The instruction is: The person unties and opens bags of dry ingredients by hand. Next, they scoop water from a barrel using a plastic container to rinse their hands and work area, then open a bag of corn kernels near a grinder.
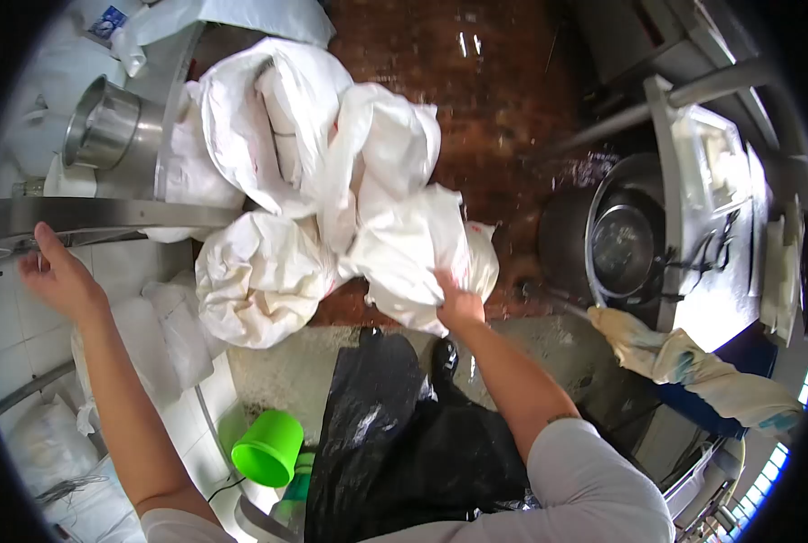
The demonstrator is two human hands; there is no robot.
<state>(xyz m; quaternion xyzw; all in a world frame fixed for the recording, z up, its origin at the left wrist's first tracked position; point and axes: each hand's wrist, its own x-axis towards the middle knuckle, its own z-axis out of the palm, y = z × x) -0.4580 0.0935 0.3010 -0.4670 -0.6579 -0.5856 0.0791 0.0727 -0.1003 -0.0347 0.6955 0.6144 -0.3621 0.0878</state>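
Observation:
My right hand [459, 305] is closed on the cloth of a white sack [404, 258], its fingers partly hidden in the folds. My left hand [63, 282] is raised at the far left, just by the edge of a steel counter [105, 214]. Its thumb stands away from loosely bent fingers, and nothing shows in it. Beside the gripped sack sits a crumpled white sack [257, 282]. Behind them stand a large white bag [237, 136] with its mouth spread, a rolled white bundle inside, and another bulging white bag [395, 136].
A steel pot [103, 122] stands on the left counter. A bright green bucket [266, 450] is at lower left, near my black apron [404, 452]. On the right are a dark round pan [626, 244] and a draped cloth [684, 360]. The reddish-brown floor [494, 90] looks wet.

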